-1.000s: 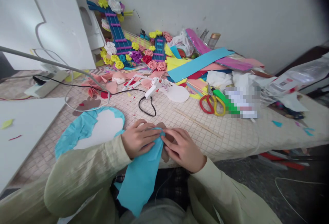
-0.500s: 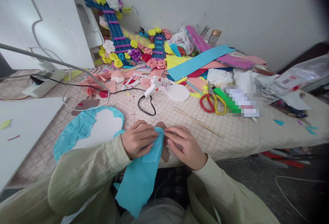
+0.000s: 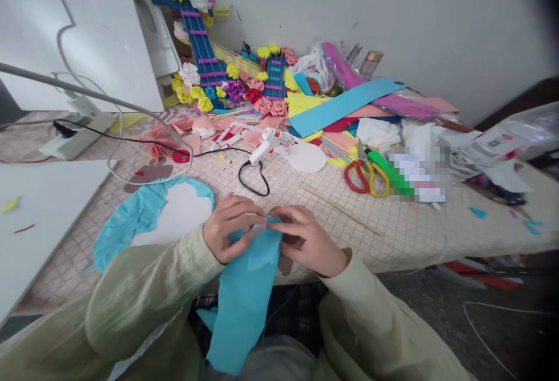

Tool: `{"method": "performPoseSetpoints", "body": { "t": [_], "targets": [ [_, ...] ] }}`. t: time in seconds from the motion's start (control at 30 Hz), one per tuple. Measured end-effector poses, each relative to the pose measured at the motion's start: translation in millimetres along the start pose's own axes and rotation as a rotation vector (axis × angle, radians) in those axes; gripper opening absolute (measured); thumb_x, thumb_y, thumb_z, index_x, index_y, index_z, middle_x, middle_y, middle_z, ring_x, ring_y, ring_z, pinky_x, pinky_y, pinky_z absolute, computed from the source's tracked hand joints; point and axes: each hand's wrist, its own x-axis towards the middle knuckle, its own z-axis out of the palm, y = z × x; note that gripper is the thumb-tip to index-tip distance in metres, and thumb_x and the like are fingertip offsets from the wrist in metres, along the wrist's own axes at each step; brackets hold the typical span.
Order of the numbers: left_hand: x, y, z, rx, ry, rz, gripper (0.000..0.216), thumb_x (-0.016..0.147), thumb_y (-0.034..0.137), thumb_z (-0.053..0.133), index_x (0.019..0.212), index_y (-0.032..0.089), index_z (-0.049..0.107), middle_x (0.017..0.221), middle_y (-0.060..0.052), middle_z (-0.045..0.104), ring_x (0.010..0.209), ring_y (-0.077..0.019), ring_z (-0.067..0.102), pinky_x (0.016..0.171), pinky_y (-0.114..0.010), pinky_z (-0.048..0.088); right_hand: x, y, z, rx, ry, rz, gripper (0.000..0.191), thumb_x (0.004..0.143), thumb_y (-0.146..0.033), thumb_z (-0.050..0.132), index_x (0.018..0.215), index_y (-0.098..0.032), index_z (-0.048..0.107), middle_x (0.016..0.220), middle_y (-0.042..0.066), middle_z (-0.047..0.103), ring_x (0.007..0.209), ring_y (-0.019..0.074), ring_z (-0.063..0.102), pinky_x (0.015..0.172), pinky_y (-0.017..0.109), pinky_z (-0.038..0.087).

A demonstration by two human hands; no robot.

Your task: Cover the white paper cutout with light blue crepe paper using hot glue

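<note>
In the head view, your left hand holds the top end of the blue paper between thumb and fingers, and your right hand pinches that end near its right corner. The paper hangs past the near edge of the table toward your lap. Left along that edge lies a white card with a crumpled blue border, partly under your left sleeve. Farther toward the far edge are the stick, scissors and glue gun.
</note>
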Motion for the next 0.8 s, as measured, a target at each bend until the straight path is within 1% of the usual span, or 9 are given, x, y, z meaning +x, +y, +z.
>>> {"method": "performPoseSetpoints", "body": {
  "t": [0.1,0.17,0.27,0.37,0.53,0.6,0.67,0.73,0.8],
  "targets": [
    [0.5,1.2,-0.1,-0.002,0.006,-0.026,0.029,0.073,0.014,0.048,0.099,0.018,0.060,0.094,-0.008,0.064,0.088,-0.0219,0.054,0.078,-0.041,0.043,0.6,-1.0,7.7,0.085,0.165,0.098,0.017,0.079,-0.017,0.052,0.090,-0.023,0.064,0.097,0.005,0.061,0.095,0.0184,0.053,0.084,0.039,0.044],
    [0.2,0.8,-0.9,-0.033,0.020,-0.030,0.026,0.075,0.015,0.047,0.097,0.017,0.060,0.093,-0.009,0.063,0.087,-0.0220,0.054,0.078,-0.041,0.043,1.1,-1.5,10.1,0.105,0.230,0.175,0.013,0.081,-0.018,0.051,0.085,-0.022,0.063,0.091,0.005,0.062,0.091,0.0176,0.054,0.082,0.037,0.045],
    [-0.7,-2.4,-1.9,-0.092,-0.001,-0.045,0.027,0.079,0.016,0.041,0.099,0.015,0.059,0.093,-0.010,0.063,0.088,-0.0225,0.053,0.078,-0.041,0.042,1.4,-1.2,9.3,0.084,0.187,0.174,0.013,0.078,-0.018,0.055,0.088,-0.021,0.063,0.092,0.005,0.062,0.092,0.0184,0.054,0.082,0.038,0.045],
    [-1.6,-5.8,-0.9,-0.127,-0.117,-0.057,0.030,0.081,0.019,0.040,0.102,0.015,0.060,0.093,-0.009,0.064,0.089,-0.0231,0.052,0.080,-0.042,0.040,1.1,0.4,7.9,0.068,0.132,0.120,0.017,0.075,-0.016,0.058,0.091,-0.021,0.062,0.095,0.005,0.062,0.093,0.0189,0.054,0.084,0.038,0.045],
    [-1.8,-5.6,1.9,-0.281,-0.262,0.056,0.040,0.083,0.028,0.039,0.117,0.014,0.054,0.109,-0.013,0.063,0.103,-0.0254,0.052,0.087,-0.043,0.039,-3.9,3.5,8.4,0.141,0.171,0.160,0.019,0.078,-0.009,0.050,0.085,-0.021,0.063,0.096,0.005,0.061,0.092,0.0170,0.057,0.082,0.036,0.047],
    [-1.8,-5.3,1.1,-0.375,-0.259,0.095,0.042,0.085,0.029,0.035,0.120,0.013,0.051,0.112,-0.015,0.061,0.105,-0.0241,0.053,0.087,-0.041,0.041,-6.9,4.8,7.6,0.194,0.183,0.166,0.018,0.078,-0.010,0.050,0.084,-0.021,0.063,0.096,0.006,0.061,0.090,0.0169,0.058,0.079,0.034,0.048],
    [-2.2,-5.8,0.0,-0.402,-0.210,0.083,0.040,0.087,0.025,0.032,0.119,0.012,0.052,0.111,-0.016,0.062,0.103,-0.0221,0.055,0.085,-0.038,0.043,-9.2,6.5,5.9,0.232,0.190,0.172,0.016,0.077,-0.012,0.052,0.084,-0.021,0.063,0.095,0.005,0.061,0.090,0.0172,0.058,0.079,0.034,0.049],
    [-2.8,-7.0,0.3,-0.340,-0.159,0.029,0.037,0.086,0.021,0.033,0.114,0.011,0.055,0.106,-0.014,0.064,0.098,-0.0209,0.056,0.084,-0.037,0.043,-10.3,8.4,4.1,0.249,0.184,0.181,0.016,0.077,-0.013,0.052,0.084,-0.022,0.063,0.095,0.005,0.062,0.090,0.0172,0.058,0.080,0.034,0.048],
    [-3.3,-8.0,2.9,-0.238,-0.155,-0.020,0.032,0.082,0.017,0.039,0.107,0.013,0.059,0.101,-0.012,0.065,0.095,-0.0208,0.055,0.085,-0.037,0.041,-10.5,10.5,3.1,0.243,0.171,0.181,0.017,0.078,-0.012,0.051,0.086,-0.022,0.063,0.095,0.005,0.062,0.092,0.0169,0.057,0.083,0.035,0.047]
  ]
}}
